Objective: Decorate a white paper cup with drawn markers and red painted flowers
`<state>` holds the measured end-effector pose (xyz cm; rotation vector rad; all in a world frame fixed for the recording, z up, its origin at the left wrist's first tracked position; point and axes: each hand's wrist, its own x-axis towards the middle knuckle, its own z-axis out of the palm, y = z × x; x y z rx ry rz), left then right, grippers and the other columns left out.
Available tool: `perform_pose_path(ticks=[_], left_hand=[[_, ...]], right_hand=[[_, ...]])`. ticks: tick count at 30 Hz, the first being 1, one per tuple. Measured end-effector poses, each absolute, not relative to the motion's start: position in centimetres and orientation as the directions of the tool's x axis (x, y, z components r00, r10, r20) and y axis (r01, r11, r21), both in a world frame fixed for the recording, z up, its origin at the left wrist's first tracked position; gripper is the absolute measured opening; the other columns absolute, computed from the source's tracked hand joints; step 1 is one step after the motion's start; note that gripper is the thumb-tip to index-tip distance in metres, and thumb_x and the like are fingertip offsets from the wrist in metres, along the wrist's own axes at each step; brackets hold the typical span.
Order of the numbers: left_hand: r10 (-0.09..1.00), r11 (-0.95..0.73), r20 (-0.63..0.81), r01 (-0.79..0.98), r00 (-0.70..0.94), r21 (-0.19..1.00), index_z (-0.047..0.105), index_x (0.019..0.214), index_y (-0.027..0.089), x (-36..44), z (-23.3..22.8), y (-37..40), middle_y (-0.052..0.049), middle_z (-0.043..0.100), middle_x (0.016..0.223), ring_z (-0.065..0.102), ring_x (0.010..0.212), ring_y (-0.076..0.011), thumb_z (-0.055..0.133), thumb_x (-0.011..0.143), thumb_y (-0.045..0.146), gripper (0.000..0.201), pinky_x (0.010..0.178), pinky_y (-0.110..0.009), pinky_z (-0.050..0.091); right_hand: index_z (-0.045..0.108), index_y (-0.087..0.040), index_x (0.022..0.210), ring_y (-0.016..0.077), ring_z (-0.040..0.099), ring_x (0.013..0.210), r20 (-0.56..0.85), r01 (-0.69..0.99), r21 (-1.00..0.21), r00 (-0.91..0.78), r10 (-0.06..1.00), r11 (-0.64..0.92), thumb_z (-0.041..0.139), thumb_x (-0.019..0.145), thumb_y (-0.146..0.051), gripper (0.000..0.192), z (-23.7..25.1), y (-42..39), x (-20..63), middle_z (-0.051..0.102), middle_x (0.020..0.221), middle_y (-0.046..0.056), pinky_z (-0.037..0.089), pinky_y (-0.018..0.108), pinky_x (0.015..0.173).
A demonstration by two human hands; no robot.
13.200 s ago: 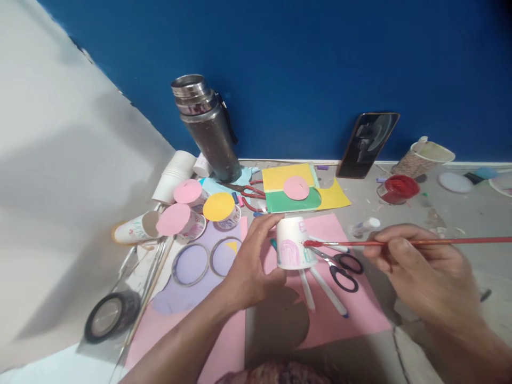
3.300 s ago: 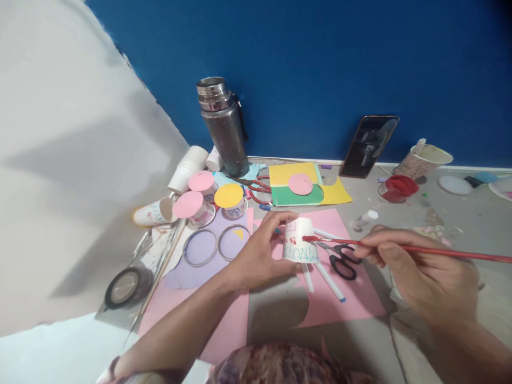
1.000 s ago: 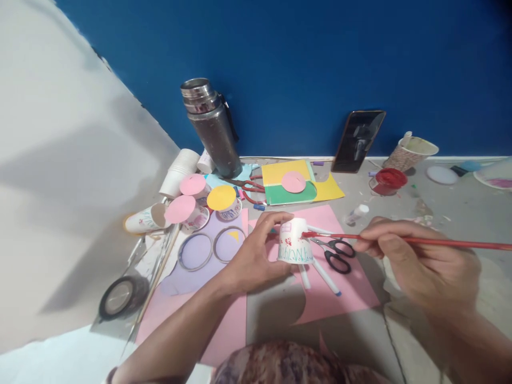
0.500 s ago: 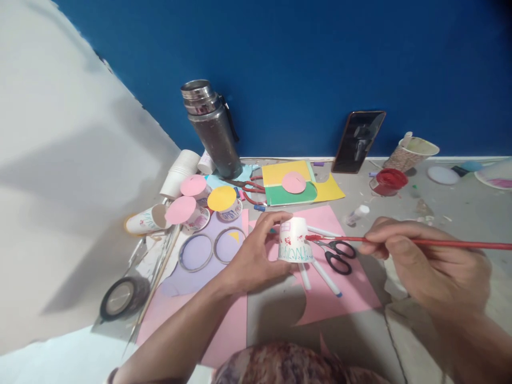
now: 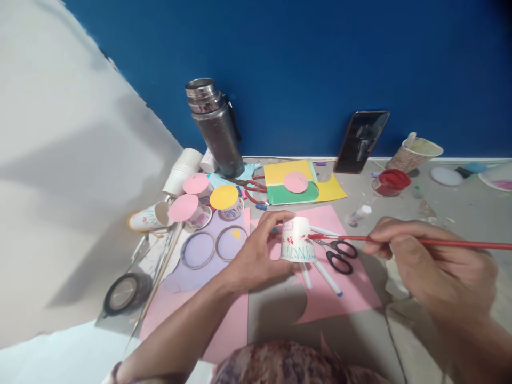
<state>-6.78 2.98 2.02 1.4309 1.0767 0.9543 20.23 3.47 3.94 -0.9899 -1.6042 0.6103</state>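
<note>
- Progress: on the cup (image 5: 296, 242), set within the left grip (image 5: 259, 258), we see green strokes along the wide rim, red dabs above them and a pink window near the narrow end; we judge this decoration well advanced.
- Remaining: white shows above the dabs; the far side is hidden, so we cannot tell what it bears.
- Comparison: beyond the left grip, to its left, we find three decorated cups (image 5: 232, 209) topped with paper discs; the held cup carries none.
- Left grip: thumb low, fingers curled over from above, pinching the cup, wide rim downward, over the pink sheet (image 5: 360, 298); the forearm slants in from the lower left.
- Right grip (image 5: 434, 261): thumb and fingers pinch the brush (image 5: 352, 238), nearly level, its red tip at the cup's side; whether it touches, we cannot tell.
- Paint: the red pot (image 5: 390, 184) stands beyond the right grip on the tabletop (image 5: 280, 304).
</note>
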Motion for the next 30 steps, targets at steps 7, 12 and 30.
perform_pose_path(ticks=[7, 12, 30], left_hand=[[0.962, -0.081, 0.016, 0.228, 0.274, 0.97, 0.059, 0.136, 0.029, -6.9, 2.0, 2.8, -0.011, 0.055, 0.145, 0.057, 0.137, -0.0336, 0.097, 0.068, 0.03, 0.078, 0.113, -0.051, 0.054], [0.96, -0.084, 0.011, 0.252, 0.279, 0.964, 0.059, 0.136, 0.029, -6.8, 2.1, 2.8, -0.011, 0.055, 0.144, 0.055, 0.137, -0.0347, 0.097, 0.068, 0.033, 0.078, 0.112, -0.051, 0.054], [0.965, -0.078, 0.016, 0.23, 0.263, 0.97, 0.059, 0.135, 0.028, -6.9, 2.1, 2.7, -0.01, 0.056, 0.144, 0.058, 0.135, -0.0328, 0.097, 0.068, 0.032, 0.077, 0.11, -0.048, 0.054]], right_hand=[[0.079, -0.029, 0.098, 0.0183, 0.075, 0.059, 0.514, 0.242, -0.812, -0.136, 0.847, 0.531, 0.063, 0.099, -0.017, 0.021, 4.2, 3.3, 19.6, 0.077, 0.071, 0.0, 0.062, 0.026, 0.052], [0.08, -0.03, 0.096, 0.0193, 0.078, 0.069, 0.511, 0.275, -0.8, -0.151, 0.846, 0.533, 0.065, 0.098, -0.017, 0.02, 4.0, 3.2, 19.8, 0.079, 0.079, 0.001, 0.065, 0.027, 0.06], [0.078, -0.027, 0.1, 0.0187, 0.078, 0.082, 0.545, 0.218, -0.79, -0.179, 0.819, 0.573, 0.067, 0.097, -0.012, 0.019, 3.7, 3.5, 20.6, 0.079, 0.086, 0.001, 0.064, 0.028, 0.072]])
